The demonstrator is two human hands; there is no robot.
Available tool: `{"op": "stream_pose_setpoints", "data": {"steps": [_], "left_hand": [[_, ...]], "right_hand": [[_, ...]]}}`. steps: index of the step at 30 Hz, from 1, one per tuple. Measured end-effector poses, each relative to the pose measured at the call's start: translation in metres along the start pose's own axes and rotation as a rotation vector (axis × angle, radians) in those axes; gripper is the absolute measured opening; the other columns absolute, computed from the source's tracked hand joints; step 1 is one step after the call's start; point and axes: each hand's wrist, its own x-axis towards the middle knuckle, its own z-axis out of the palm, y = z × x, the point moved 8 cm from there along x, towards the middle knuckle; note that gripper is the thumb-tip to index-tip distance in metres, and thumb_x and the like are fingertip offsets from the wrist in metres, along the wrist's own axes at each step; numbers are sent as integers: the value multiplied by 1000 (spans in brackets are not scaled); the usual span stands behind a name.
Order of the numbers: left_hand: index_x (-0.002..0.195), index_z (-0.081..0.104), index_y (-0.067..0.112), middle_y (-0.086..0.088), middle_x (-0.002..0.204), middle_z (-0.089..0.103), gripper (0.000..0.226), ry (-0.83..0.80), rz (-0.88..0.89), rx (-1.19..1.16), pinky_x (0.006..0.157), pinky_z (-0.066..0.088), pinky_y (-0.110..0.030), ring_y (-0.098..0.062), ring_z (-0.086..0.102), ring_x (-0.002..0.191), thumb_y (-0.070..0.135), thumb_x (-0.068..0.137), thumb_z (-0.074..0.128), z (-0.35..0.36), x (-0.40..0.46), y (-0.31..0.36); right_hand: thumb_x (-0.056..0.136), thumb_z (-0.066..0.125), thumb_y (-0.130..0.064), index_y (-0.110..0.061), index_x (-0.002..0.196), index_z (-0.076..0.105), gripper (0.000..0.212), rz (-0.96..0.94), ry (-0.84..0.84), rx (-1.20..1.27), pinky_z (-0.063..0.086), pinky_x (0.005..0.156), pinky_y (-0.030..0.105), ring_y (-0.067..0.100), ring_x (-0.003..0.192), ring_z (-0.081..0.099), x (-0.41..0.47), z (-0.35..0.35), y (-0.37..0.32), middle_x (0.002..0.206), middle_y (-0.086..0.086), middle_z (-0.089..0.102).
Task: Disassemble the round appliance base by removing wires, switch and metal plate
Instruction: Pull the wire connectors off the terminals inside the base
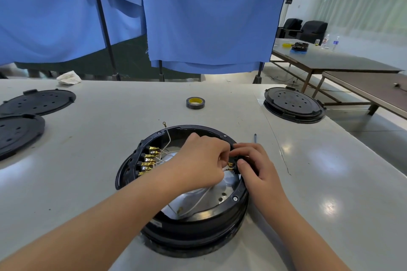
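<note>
The round black appliance base [193, 233] lies open in front of me on the white table. A shiny metal plate [222, 191] covers its floor, with white wires [201, 201] lying across it. A row of brass terminals [149, 160] sits inside the left wall. At the right wall sits a small black switch [239, 164] with brass terminals. My left hand [199, 160] pinches a white wire's end at those terminals. My right hand [256, 164] grips the switch, thumb pressed on it.
A roll of black tape [195, 103] lies beyond the base. A thin screwdriver [255, 138] rests to its right. Two black round covers [38, 101] lie far left, another base [294, 104] far right. Blue curtains [198, 17] hang behind the table.
</note>
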Motion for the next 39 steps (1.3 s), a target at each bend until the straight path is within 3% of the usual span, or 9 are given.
{"op": "stream_pose_setpoints", "data": {"steps": [3,6,12,17,21,24,30,35,39], "left_hand": [[79,48,26,9,64,44,14,-9,74,134,92,34,-34,-12,45,70,14,86,51,-2,2,10],[78,46,26,10,65,44,15,-3,43,131,93,31,-33,-13,45,71,13,86,50,-1,-1,7],[83,61,25,15,65,51,11,34,-57,23,97,35,-33,-10,57,76,16,85,53,-11,-10,-16],[89,62,30,15,80,61,14,42,-82,42,93,32,-34,-9,56,83,28,93,49,-21,-7,-20],[71,63,23,6,72,64,42,-63,-168,78,87,29,-35,-12,57,74,48,96,40,-16,-6,-33],[83,70,28,9,85,66,40,-29,-159,203,88,28,-35,-13,55,88,58,91,45,-19,-1,-32],[100,63,31,12,103,66,16,-103,-65,14,102,31,-37,-10,57,104,41,89,57,3,6,-14],[99,70,25,9,97,70,15,-90,-91,-181,95,45,-39,-11,62,97,26,89,59,14,5,-14],[95,72,25,9,97,68,12,-27,-79,-211,90,47,-37,-12,61,95,26,88,62,12,5,-13]], "right_hand": [[83,46,-12,-20,88,68,23,-7,2,9,45,85,16,8,104,58,0,-1,-2,104,-8,60],[88,49,-3,-19,89,68,24,2,0,2,45,86,17,6,106,57,-1,-1,-1,105,-10,59],[82,46,-18,-24,89,68,24,35,6,1,44,94,27,6,110,55,0,-1,-1,107,-16,57],[82,46,-18,-25,88,69,24,41,10,11,44,93,26,6,111,54,-2,0,0,105,-20,57],[83,46,-19,-26,90,68,24,41,10,8,43,93,26,5,111,54,-2,0,1,105,-21,57],[83,46,-18,-24,91,68,24,24,13,0,44,95,29,7,111,55,-2,-1,1,106,-18,58],[84,47,-15,-32,88,68,28,-2,26,39,45,86,19,9,109,56,-1,0,4,105,-17,59],[82,47,-24,-33,92,65,23,-15,33,74,49,90,45,18,108,59,-1,0,11,107,-10,60],[81,46,-27,-34,99,63,26,-25,23,86,51,87,48,21,104,61,0,0,14,107,-6,62]]}}
